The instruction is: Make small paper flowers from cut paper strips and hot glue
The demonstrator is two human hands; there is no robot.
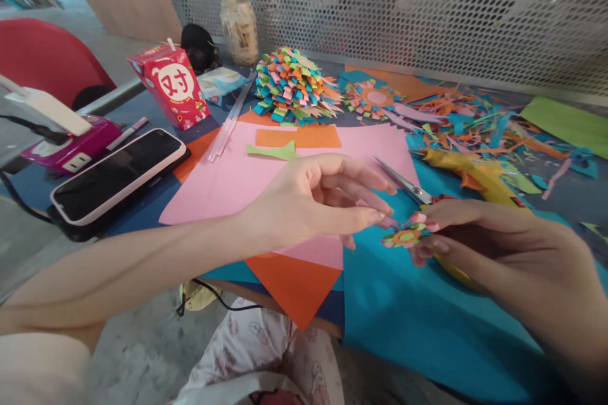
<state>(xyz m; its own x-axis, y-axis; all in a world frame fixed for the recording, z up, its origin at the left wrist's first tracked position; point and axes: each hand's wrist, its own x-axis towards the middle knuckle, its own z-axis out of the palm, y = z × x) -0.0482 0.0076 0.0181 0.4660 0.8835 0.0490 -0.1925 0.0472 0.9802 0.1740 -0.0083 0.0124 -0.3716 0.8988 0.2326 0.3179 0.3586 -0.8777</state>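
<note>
My right hand (503,247) pinches a small layered paper flower (407,237) by its right side, between thumb and fingers. The flower has a green centre, an orange ring and short fringed petals in pink, blue and green. From the left, my left hand (327,199) reaches to the flower's other edge, its fingers curled and thumb tip close against them. A thin pinkish bit shows at those fingertips; whether it belongs to the flower I cannot tell. Behind my hands lie scissors (403,182), blades pointing away, their handles partly hidden by my right hand.
Pink paper (213,193) and blue paper (403,316) cover the table front. Farther back stand a large fringed paper ball (297,85), a flat paper flower (375,98) and paper scraps (494,126). A yellow glue gun (479,174), phone (118,177) and red drink carton (173,85) flank them.
</note>
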